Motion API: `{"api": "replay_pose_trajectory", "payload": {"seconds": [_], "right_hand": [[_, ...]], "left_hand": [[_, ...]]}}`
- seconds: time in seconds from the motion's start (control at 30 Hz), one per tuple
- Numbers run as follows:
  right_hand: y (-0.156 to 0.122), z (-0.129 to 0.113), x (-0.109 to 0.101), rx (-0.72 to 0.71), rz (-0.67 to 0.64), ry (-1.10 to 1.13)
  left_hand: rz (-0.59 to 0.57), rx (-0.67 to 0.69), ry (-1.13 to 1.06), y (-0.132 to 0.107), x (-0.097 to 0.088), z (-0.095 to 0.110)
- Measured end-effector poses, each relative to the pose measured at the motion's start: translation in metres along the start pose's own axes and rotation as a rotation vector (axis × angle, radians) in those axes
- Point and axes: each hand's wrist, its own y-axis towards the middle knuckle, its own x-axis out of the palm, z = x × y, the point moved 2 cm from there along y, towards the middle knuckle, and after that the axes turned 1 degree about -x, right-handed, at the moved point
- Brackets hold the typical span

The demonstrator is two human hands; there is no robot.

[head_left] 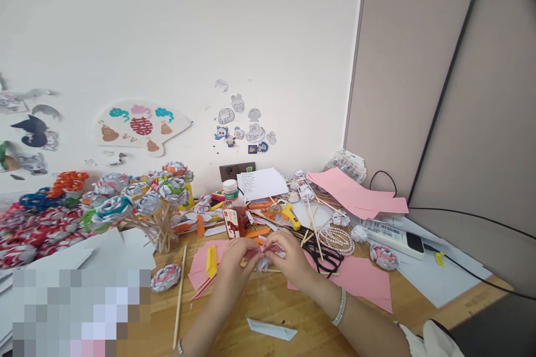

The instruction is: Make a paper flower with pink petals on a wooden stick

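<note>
One crumpled pink-and-white paper piece [262,262] is pinched in the fingertips of the left hand [235,261] and right hand [290,256], over a smooth wooden tabletop [240,309]. Around lie one folded yellow paper strip [211,261], one folded white paper strip [272,329], and one thin round wooden stick [180,298].

Bottle [234,220] behind hands [237,259], scissors [324,257] right, stick [180,295] left; table [234,326] beneath
</note>
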Motion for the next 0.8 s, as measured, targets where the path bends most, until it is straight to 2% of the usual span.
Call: {"api": "replay_pose_trajectory", "payload": {"seconds": [0.1,0.23,0.47,0.6,0.8], "right_hand": [[0.001,-0.003,-0.003,0.019,-0.046,0.016],[0.004,-0.003,-0.007,0.116,-0.122,0.058],[0.0,0.02,0.001,0.446,-0.378,0.402],[-0.005,0.029,0.006,0.53,-0.397,0.351],[-0.006,0.033,0.01,0.481,-0.307,0.226]], "left_hand": [[-0.041,-0.04,-0.034,0.002,-0.002,0.004],[-0.18,-0.18,-0.164,0.007,-0.004,0.009],[-0.482,-0.453,-0.421,0.002,0.01,-0.005],[-0.484,-0.522,-0.355,-0.004,0.017,-0.015],[-0.454,-0.467,-0.27,-0.008,0.021,-0.022]]}}
